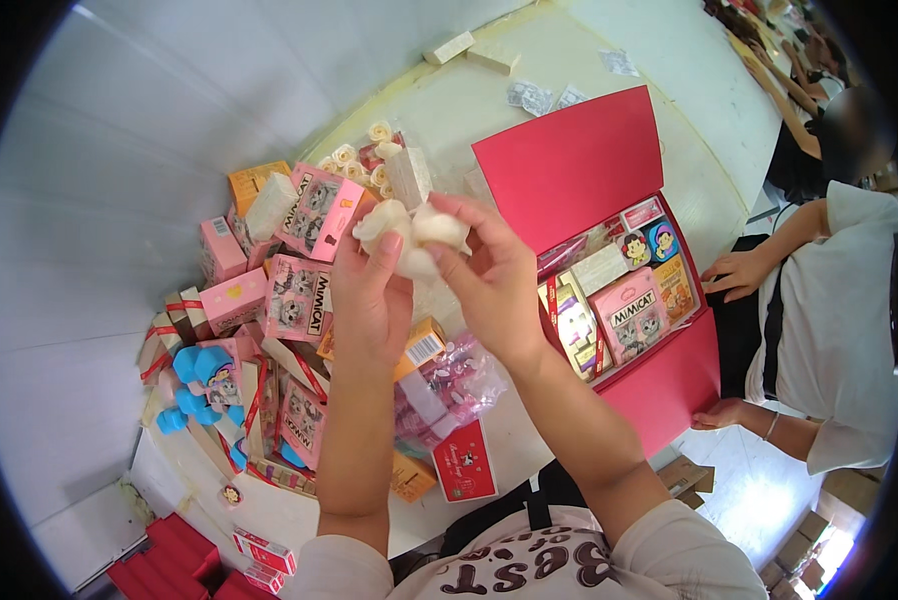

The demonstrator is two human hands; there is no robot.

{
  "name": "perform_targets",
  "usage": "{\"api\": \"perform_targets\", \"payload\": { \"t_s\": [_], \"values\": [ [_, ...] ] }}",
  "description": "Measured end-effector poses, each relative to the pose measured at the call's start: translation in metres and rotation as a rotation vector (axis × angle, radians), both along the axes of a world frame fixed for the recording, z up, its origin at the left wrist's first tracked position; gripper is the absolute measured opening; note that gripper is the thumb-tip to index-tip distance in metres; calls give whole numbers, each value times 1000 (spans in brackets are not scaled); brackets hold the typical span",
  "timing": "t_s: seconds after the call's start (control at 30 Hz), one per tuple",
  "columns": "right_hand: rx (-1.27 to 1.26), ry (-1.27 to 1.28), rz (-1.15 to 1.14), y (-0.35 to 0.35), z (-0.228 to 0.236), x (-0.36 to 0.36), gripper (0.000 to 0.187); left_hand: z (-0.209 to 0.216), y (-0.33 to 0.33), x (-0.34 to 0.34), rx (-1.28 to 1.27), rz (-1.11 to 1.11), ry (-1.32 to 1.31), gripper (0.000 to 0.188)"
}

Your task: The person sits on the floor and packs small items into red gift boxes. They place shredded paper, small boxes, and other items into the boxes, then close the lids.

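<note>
Soft-looking, cream, rounded pieces (pixel 439 227) held up between two hands over the pale worktop (pixel 449 110).
Left, smooth pink cardboard boxes (pixel 294 298) lie heaped; the left hand (pixel 374 290) cradles the pieces, the right hand's (pixel 494 275) fingers pinch them; right, a stiff red box (pixel 579 165) stands open around squared packages (pixel 629 318).

Far tabletop (pixel 439 110) passable, boxes (pixel 296 297) left of hands (pixel 372 298), red lid (pixel 569 170) right

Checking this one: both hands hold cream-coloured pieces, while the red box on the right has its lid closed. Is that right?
No: the head view shows the red box on the right with its lid open. The left hand and right hand do hold cream-coloured pieces.
</note>
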State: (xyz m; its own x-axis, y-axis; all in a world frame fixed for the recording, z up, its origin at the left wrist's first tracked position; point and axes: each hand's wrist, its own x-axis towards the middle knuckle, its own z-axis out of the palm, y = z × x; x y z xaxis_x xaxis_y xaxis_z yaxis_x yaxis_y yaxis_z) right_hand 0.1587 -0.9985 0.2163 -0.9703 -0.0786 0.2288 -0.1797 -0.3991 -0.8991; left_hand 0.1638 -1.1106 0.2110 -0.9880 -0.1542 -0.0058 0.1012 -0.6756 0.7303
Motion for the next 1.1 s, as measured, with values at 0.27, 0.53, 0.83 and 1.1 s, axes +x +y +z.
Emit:
{"api": "perform_targets", "payload": {
  "t_s": [0.27,0.53,0.83,1.1],
  "values": [
    [223,233,-215,3,9,53,36,-5,-9,30,754,-155,38,30],
    [717,436,-167,11,28,68,40,0,-6,49,352,-3,60,32],
    [690,514,-156,20,25,72,47,6,8,64,257,0,-47,33],
    [655,468,4,45,4,98,68,-14,56,71,180,29,-150,29]
  ]
}}
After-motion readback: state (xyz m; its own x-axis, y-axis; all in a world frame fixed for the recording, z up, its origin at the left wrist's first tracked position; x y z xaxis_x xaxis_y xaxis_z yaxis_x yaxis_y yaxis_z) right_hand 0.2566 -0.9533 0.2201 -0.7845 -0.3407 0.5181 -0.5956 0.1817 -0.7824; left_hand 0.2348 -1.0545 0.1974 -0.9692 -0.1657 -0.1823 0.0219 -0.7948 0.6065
